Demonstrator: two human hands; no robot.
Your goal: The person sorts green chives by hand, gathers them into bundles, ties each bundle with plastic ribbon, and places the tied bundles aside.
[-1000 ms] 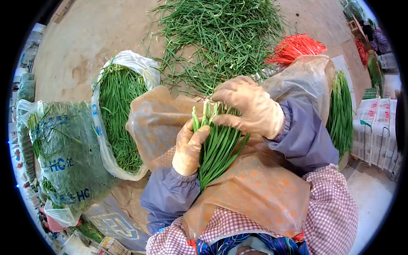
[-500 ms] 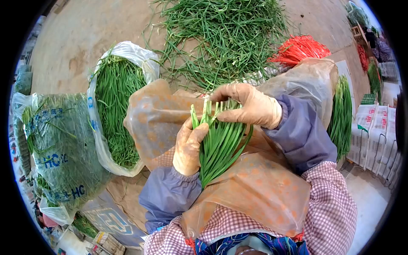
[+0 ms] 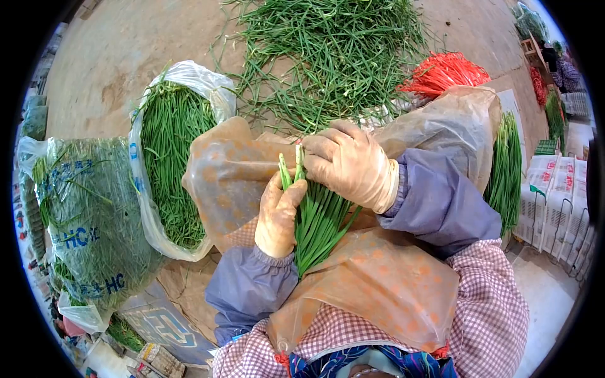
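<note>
Slender green stalks (image 3: pixel 321 223), pale ends (image 3: pixel 298 155), left fingers (image 3: pixel 292 195) pinching them, right fingers (image 3: pixel 322 148) curled over them, grip unclear

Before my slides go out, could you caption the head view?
Left hand holds a green bunch, right hand at its upper end, loose greens heaped beyond.

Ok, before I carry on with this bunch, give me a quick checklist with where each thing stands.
1. Left hand closed around the green bunch: ok.
2. Right hand at the pale stalk ends: ok.
3. Visible stalk ends together and level: not ok; some stand apart on the left, a little lower.
4. Band around the bunch: cannot tell; the hands cover part of it.
5. Red strands in view: ok, beside the loose green pile.
6. Filled white bag open at the top: ok.
</note>
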